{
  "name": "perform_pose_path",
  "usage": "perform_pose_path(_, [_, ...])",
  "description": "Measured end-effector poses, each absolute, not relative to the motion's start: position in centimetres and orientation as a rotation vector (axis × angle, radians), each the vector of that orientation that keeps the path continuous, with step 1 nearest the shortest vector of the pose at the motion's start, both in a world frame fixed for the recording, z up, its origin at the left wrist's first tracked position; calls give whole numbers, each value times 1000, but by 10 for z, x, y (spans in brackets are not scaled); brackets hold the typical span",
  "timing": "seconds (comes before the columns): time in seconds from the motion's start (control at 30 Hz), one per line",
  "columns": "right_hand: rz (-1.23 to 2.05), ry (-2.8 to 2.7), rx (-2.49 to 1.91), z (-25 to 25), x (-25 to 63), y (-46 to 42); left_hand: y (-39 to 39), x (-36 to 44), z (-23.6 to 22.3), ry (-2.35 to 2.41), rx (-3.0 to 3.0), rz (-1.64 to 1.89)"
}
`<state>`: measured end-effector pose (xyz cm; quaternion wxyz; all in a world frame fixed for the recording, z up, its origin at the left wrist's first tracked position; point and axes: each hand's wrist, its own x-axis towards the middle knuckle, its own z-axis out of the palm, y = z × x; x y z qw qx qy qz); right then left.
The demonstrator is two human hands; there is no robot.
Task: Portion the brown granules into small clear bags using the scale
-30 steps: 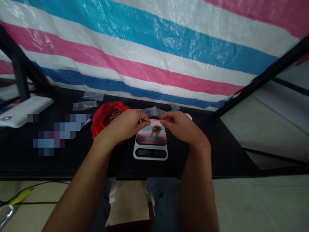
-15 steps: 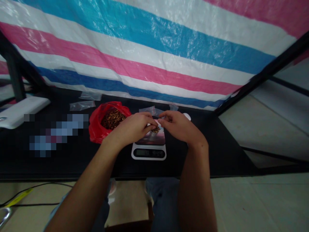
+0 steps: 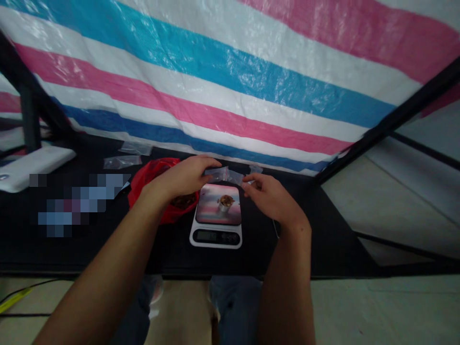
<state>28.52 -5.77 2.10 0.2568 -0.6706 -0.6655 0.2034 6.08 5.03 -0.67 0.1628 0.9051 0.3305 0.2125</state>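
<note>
The far tarpaulin [image 3: 215, 81] is woven plastic, rough in its weave and a little glossy. The small bags [image 3: 219, 175] are thin clear plastic, and the red bag [image 3: 147, 187] is thin shiny plastic. The scale [image 3: 215, 237] is smooth white plastic with a glossy top, and the table [image 3: 323, 230] looks matt black.
</note>
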Motion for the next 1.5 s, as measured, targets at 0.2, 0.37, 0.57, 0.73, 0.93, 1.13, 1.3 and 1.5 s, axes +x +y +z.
perform_pose_path(0.2, [596, -1802, -1827, 23, 289, -58, 103, 94, -17, 869, 2606, 273])
perform_pose_path(0.37, [652, -1824, -1797, 18, 290, -54, 121, 110, -30, 840, 2511, 155])
perform_pose_path(0.57, [860, -1901, -1738, 8, 293, -53, 125, 101, -38, 888, 2385, 360])
perform_pose_path(0.73, [958, -1876, -1845, 5, 288, -54, 114, 82, -26, 980, 2173, 672])
perform_pose_path(0.93, [1124, -1881, -1736, -2, 283, -45, 61, 52, -8, 916, 2286, 876])
perform_pose_path(1.13, [1118, -1895, -1639, -9, 279, -43, 10, 36, -15, 994, 2450, 499])
perform_pose_path(1.3, [982, -1963, -1687, 1, 273, -46, 0, 38, -20, 978, 2409, 427])
perform_pose_path(1.5, [897, -2014, -1637, 6, 263, -47, -3, 38, -22, 903, 2368, 413])
